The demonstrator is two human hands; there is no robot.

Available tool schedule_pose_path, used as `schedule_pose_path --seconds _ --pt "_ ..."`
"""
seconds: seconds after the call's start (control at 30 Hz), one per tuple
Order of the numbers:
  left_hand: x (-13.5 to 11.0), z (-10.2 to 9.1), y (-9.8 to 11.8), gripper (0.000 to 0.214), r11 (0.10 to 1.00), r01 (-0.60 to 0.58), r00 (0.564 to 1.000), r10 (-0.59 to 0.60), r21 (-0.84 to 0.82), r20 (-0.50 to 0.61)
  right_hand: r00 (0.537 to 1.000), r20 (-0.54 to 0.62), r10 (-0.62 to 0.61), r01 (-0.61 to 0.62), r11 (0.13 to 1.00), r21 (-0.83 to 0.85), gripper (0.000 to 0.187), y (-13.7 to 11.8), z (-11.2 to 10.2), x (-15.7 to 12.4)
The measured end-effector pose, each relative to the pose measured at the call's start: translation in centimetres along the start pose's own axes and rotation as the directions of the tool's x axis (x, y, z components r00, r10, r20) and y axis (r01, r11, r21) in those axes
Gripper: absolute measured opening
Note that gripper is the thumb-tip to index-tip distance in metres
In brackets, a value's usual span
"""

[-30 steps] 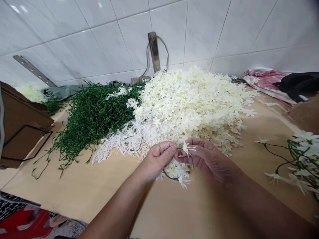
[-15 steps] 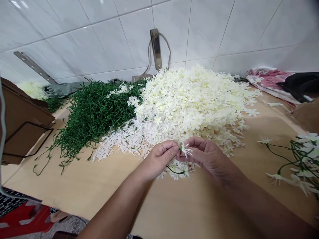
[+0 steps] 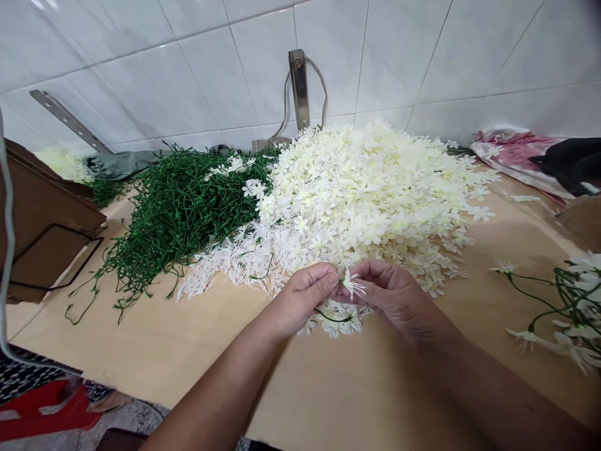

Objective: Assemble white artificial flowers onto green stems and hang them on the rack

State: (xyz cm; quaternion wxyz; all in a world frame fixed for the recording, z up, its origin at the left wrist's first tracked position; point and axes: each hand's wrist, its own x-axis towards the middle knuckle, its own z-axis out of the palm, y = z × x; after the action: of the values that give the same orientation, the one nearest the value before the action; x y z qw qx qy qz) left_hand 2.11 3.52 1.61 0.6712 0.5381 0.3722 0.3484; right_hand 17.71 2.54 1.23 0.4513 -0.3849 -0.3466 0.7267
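Note:
My left hand is closed in a pinch on a green plastic stem, most of it hidden by the fingers. Beside it, my right hand pinches a white artificial flower, whose thin white stamens fan out to the right; its green base meets my left fingertips. Below the hands, several white petal pieces lie on the table with a green stem curving over them. Behind are a heap of cream-white petals, a pile of white stamens and a tangle of green stems.
Flowers on green stems lie at the right edge of the wooden table. A brown cardboard box with a black wire frame stands at the left. Cloths lie at the back right, and a red stool stands below left.
The view has shifted slightly, so the scene sits a little farther right. Both hands stay together with the flower between them; its stamens are turned slightly.

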Motion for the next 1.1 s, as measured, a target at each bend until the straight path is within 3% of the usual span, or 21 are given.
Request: schedule_pose_path --seconds 0.27,0.47,0.83,1.1 --pt "0.06 0.03 -0.21 0.030 0.993 -0.018 0.998 0.024 -0.113 0.052 0.999 -0.040 0.002 0.000 0.999 0.051 0.028 0.14 0.46 0.03" --pt "-0.07 -0.05 -0.22 0.032 0.999 -0.003 1.000 0.004 -0.039 0.017 0.998 -0.063 -0.017 0.014 0.999 -0.050 0.028 0.38 0.19 0.22" --pt "-0.10 0.31 -0.01 0.037 1.000 0.005 1.000 -0.005 -0.015 0.020 0.997 -0.078 -0.021 0.017 0.999 -0.050 0.024 0.48 0.08 0.30" --pt "-0.10 0.25 -0.38 0.035 0.998 -0.010 1.000 0.009 0.061 0.011 0.990 -0.107 -0.095 0.076 0.983 -0.170 0.019 0.97 -0.05 0.34"
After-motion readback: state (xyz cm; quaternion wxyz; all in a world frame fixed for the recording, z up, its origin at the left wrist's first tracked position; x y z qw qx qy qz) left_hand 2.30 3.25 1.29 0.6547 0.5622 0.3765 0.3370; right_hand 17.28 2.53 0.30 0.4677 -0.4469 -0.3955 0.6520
